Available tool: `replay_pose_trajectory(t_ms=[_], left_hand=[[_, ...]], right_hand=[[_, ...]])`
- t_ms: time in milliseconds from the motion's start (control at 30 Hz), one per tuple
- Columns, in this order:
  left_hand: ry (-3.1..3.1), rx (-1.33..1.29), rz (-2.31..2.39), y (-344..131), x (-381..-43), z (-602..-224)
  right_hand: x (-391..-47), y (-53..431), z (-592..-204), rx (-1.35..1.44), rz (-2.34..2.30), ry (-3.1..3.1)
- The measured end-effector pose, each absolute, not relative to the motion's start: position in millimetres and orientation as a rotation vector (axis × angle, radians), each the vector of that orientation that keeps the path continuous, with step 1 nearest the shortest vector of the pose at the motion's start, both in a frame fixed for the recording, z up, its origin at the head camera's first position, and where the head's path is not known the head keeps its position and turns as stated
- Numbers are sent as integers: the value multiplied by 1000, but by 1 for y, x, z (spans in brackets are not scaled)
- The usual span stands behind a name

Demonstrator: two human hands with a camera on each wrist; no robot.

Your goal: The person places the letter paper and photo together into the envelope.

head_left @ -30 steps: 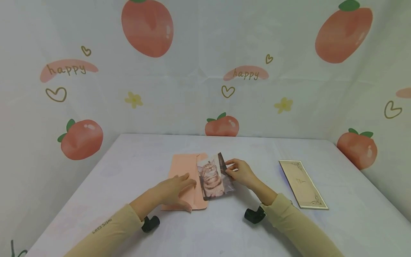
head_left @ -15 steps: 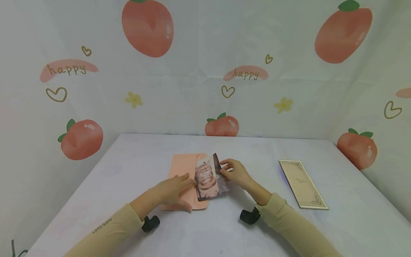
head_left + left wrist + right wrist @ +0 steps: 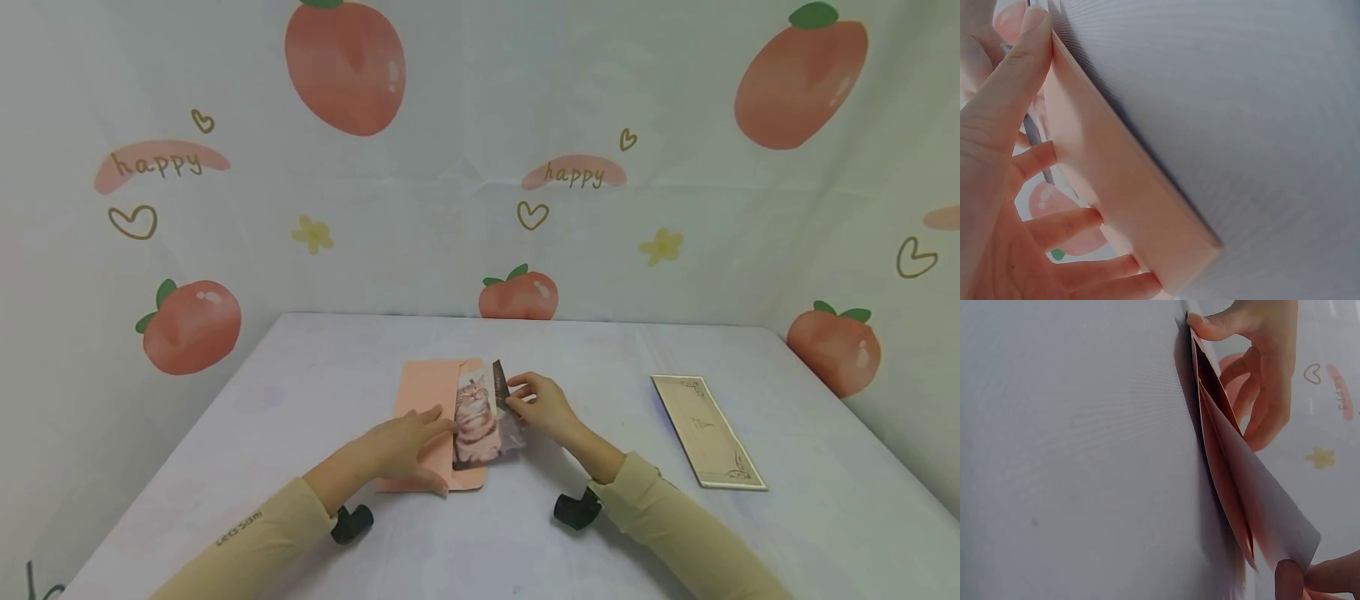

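Note:
A pink envelope [image 3: 427, 400] lies on the table, its mouth facing right and gaping in the right wrist view. My left hand [image 3: 408, 450] rests on it with spread fingers. In the left wrist view the thumb [image 3: 1029, 50] is at one edge and the fingertips touch its face. My right hand [image 3: 547, 408] pinches the outer edge of a cat picture card [image 3: 476, 421], with a darker layer behind it. The card's left part is inside the mouth. Its pale back [image 3: 1272, 494] shows between thumb and finger in the right wrist view.
A flat tan panel [image 3: 708, 429] with a pale border and corner scrolls lies at the right of the white table [image 3: 585, 342]. Black wrist-worn devices [image 3: 577, 510] hang under both wrists. A cloth backdrop [image 3: 450, 233] printed with peaches rises behind the table.
My right hand has moved left with the cat picture card, and more of the card is inside the envelope. My left hand has stayed on the envelope.

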State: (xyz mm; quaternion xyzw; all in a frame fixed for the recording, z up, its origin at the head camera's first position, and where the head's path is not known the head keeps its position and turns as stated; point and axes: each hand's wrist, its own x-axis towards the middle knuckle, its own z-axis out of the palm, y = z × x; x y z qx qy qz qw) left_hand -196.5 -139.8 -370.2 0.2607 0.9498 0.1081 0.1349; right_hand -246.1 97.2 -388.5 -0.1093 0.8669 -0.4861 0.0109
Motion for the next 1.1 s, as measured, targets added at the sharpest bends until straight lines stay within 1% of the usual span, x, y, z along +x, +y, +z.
replay_pose_trajectory(t_ms=[667, 933, 1033, 1100], left_hand=[[2750, 759, 329, -139, -196, -370], [2752, 756, 321, -140, -196, -370], [2754, 745, 326, -140, -196, -370], [2755, 743, 328, -140, -196, -371]], right_hand=[[-240, 85, -388, -356, -1530, 2636], [-248, 88, -402, -583, -1579, 2592], [-246, 85, -401, -565, -1575, 2579], [-242, 82, -395, -498, -1552, 2579]])
